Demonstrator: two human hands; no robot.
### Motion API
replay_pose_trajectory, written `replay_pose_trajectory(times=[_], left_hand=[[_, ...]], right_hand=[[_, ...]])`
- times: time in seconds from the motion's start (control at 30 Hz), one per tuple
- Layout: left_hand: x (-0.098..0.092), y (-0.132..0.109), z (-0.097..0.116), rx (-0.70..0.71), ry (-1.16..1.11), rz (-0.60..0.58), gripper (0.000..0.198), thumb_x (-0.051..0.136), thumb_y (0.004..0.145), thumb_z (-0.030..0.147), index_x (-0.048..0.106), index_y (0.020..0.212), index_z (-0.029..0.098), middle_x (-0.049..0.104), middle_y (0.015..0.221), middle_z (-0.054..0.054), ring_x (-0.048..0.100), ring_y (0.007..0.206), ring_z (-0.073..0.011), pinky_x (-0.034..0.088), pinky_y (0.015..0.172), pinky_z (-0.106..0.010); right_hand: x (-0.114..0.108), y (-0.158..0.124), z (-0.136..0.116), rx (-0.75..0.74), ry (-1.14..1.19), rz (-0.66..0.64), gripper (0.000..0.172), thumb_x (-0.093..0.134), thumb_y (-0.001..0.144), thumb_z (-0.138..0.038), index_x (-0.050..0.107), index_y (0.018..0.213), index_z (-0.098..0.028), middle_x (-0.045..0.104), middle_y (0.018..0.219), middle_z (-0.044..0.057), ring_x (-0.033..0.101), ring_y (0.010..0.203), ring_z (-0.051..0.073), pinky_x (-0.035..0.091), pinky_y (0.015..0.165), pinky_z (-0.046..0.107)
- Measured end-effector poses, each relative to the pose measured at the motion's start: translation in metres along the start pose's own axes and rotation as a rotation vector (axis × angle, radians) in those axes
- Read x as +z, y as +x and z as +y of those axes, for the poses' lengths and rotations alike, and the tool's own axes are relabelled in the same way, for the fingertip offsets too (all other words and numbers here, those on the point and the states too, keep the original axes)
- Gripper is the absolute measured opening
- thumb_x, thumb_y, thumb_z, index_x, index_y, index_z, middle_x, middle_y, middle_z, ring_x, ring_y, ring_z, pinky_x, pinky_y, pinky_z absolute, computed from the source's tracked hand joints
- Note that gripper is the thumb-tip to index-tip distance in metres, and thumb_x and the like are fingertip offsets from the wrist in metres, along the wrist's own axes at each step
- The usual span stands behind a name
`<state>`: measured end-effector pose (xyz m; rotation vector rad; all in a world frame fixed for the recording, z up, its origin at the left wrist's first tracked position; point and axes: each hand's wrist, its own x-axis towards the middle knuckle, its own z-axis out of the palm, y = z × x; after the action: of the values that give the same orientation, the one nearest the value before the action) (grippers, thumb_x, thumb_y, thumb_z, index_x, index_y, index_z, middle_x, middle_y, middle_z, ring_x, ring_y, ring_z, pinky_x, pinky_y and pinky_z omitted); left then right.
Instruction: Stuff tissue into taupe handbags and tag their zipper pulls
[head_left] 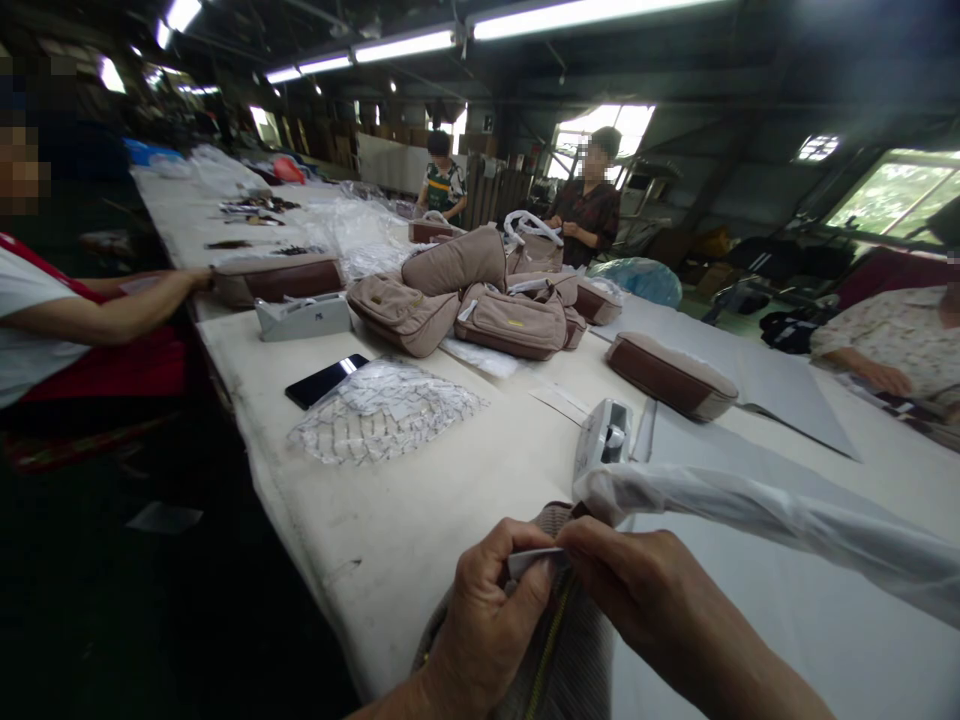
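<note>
At the near part of a long white table [322, 515], a brown ribbed-fabric bag [589, 650] with yellow zipper [550, 638] is under both hands; beyond it, a clear crumpled plastic bag [390, 410] contains whitish pieces too unclear to name. The left hand [487, 610] pinches a small white flat tag [529, 562] between thumb and forefinger, while the right hand [652, 580] has fingers pressed together at its end, gripping what I cannot tell.

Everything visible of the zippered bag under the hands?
The zippered bag is brownish-grey, in ribbed-looking fabric, with a yellow zipper; whether that's closed isn't clear. It's at the near end of the table and runs out of frame. The left hand pinches a white slip over its upper part, the right hand alongside, hiding much. A film-wrapped strap extends rightward from near its top.
</note>
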<state>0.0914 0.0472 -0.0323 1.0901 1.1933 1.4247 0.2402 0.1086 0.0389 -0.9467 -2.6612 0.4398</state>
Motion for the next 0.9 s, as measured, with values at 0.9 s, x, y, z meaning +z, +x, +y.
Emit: replay_pose_trajectory(times=[0.9], left_hand=[[0.003,-0.003,-0.006,0.139,-0.007,-0.025,0.009,0.052,0.085,0.018,0.061,0.080,0.019,0.055,0.068,0.003,0.055,0.056,-0.0081,0.045,0.057,-0.019]], right_hand=[[0.019,-0.019,0.034,-0.539,-0.439,0.319,0.028,0.038,0.093,-0.008,0.049,0.119,-0.006,0.056,0.062,0.000,0.047,0.055,0.013,0.033,0.051,0.029]])
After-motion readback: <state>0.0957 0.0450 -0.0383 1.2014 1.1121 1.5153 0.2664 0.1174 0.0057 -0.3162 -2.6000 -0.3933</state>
